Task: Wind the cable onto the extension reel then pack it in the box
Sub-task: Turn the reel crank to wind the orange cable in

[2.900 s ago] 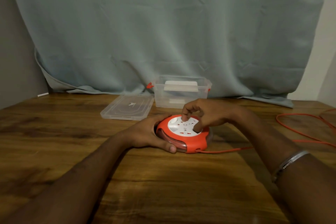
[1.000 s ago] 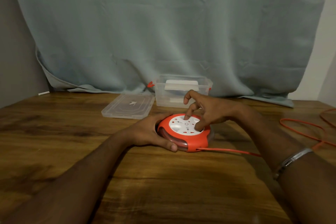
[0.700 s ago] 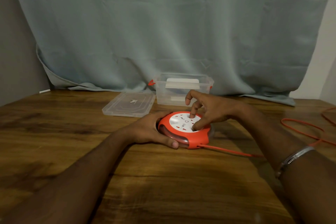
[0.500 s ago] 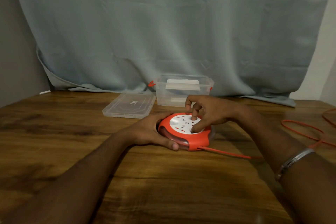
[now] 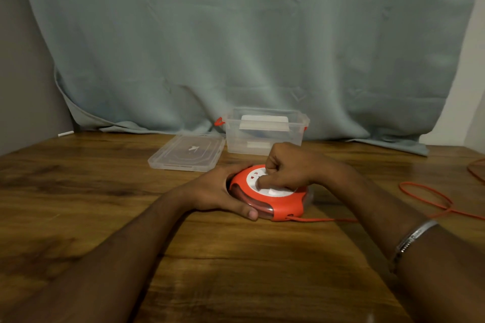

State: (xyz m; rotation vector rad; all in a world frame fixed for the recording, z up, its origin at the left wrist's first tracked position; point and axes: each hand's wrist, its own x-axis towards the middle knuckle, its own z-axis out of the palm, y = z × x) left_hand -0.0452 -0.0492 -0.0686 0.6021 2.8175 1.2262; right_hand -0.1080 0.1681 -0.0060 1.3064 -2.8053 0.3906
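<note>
A round orange extension reel (image 5: 286,207) with a white socket face lies flat on the wooden table (image 5: 105,191). My left hand (image 5: 217,191) grips its left rim, thumb along the near edge. My right hand (image 5: 288,165) sits on top with curled fingers, a fingertip pressed into the white face. The orange cable (image 5: 325,220) leaves the reel's near right side and runs right to a loose loop (image 5: 425,191). Behind the reel stands the clear plastic box (image 5: 265,139), open, with its lid (image 5: 187,156) flat to the left.
A pale blue curtain (image 5: 236,47) hangs behind the table and drapes onto its back edge. More orange cable (image 5: 476,169) shows at the far right edge. A small white object (image 5: 65,134) lies at the back left.
My right hand's fingers have curled in and turned over the reel's white face. The cable loop at the right has shrunk and drawn toward the reel. My left hand has kept its grip.
</note>
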